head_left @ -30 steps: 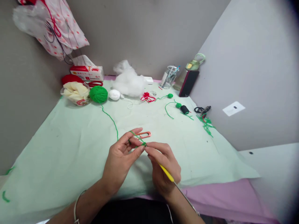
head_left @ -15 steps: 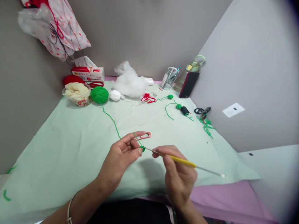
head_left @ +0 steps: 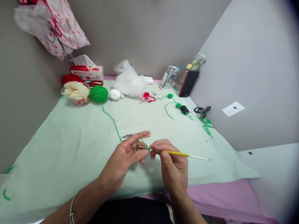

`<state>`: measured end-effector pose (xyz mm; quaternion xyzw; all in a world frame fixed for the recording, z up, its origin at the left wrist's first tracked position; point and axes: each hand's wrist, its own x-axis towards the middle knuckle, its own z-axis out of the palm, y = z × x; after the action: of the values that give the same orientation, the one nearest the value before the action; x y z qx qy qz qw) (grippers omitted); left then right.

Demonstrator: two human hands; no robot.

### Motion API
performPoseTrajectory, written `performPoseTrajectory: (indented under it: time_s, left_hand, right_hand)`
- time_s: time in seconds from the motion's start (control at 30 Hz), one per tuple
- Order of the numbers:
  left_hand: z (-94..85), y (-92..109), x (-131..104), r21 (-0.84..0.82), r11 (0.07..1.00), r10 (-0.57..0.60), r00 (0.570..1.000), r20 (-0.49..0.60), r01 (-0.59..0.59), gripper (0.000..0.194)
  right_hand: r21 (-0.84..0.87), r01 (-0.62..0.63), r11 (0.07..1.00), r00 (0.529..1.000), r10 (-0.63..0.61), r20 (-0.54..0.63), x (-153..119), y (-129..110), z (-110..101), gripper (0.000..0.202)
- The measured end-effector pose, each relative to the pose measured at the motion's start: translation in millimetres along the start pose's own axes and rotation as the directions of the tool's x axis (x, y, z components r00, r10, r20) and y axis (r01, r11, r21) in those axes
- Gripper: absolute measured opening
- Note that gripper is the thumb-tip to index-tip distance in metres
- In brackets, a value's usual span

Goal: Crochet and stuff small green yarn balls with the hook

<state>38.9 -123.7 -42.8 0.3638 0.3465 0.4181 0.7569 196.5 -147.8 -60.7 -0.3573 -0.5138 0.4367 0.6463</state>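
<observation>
My left hand (head_left: pixel 127 155) pinches a small piece of green crochet work (head_left: pixel 149 150) between thumb and finger. Green yarn (head_left: pixel 112 119) runs from the green ball (head_left: pixel 99 94) across the cloth and over my raised index finger. My right hand (head_left: pixel 174 166) grips a crochet hook (head_left: pixel 177 153) by its yellow handle, like a pen. The hook's metal shaft reaches left past the green piece, its tip over my left fingers. Behind my left index finger lies a pair of pink-handled snips or a small blade (head_left: pixel 128 136), partly hidden.
Along the back stand a tissue box (head_left: pixel 87 72), a bowl of cream fabric (head_left: pixel 76 93), a white yarn ball (head_left: pixel 114 94), fluffy stuffing (head_left: pixel 129 81), a clear jar (head_left: pixel 168 77) and a phone (head_left: pixel 189 84). Green scraps (head_left: pixel 206 124) and black-handled scissors (head_left: pixel 202 110) lie at right.
My right hand has moved left and the hook now extends further past the green piece, over my left fingers. My left hand has shifted slightly right, uncovering the blade on the cloth.
</observation>
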Motion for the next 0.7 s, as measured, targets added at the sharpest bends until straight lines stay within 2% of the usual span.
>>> performPoseTrajectory:
  time_s: [0.1, 0.2, 0.27, 0.33, 0.4, 0.47, 0.53, 0.6, 0.7]
  left_hand:
    - [-2.4, 2, 1, -0.12, 0.989, -0.081, 0.994, 0.072, 0.089, 0.055]
    - [-4.3, 2, 0, -0.209, 0.966, -0.12, 0.981, 0.153, 0.151, 0.052]
    - [-3.3, 2, -1, -0.222, 0.965, -0.11, 0.982, 0.155, 0.143, 0.046]
    - [-0.3, 1, -2, -0.183, 0.978, -0.079, 0.992, 0.097, 0.096, 0.045]
    - [3.3, 0, -4, -0.095, 0.995, -0.037, 0.999, 0.021, 0.039, 0.047]
    - [6.0, -1, -4, 0.006, 1.0, 0.014, 0.999, -0.051, -0.014, 0.046]
    - [7.6, -3, -4, 0.069, 0.996, 0.062, 0.993, -0.097, -0.055, 0.041]
    - [8.5, -4, -3, 0.074, 0.994, 0.083, 0.989, -0.122, -0.075, 0.038]
    - [8.7, -4, -1, -0.05, 0.998, 0.03, 0.992, -0.123, -0.036, 0.038]
  right_hand:
    - [0.179, -0.123, 0.976, 0.991, 0.131, -0.031, 5, -5, -3, 0.016]
    - [0.332, -0.26, 0.907, 0.956, 0.291, -0.047, 12, -11, -6, 0.016]
    - [0.391, -0.339, 0.856, 0.926, 0.376, -0.022, 15, -12, -7, 0.015]
    - [0.393, -0.359, 0.847, 0.921, 0.389, 0.003, 14, -11, -6, 0.016]
    - [0.291, -0.279, 0.915, 0.956, 0.294, -0.008, 10, -7, -3, 0.017]
    - [0.105, -0.126, 0.987, 0.991, 0.131, -0.042, 4, -3, -1, 0.015]
    - [-0.098, 0.016, 0.995, 0.999, -0.02, -0.042, -2, -1, 1, 0.018]
    - [-0.299, 0.136, 0.944, 0.99, -0.141, 0.006, -7, -2, 2, 0.026]
    - [-0.557, 0.304, 0.773, 0.949, -0.293, 0.111, -11, -4, 2, 0.036]
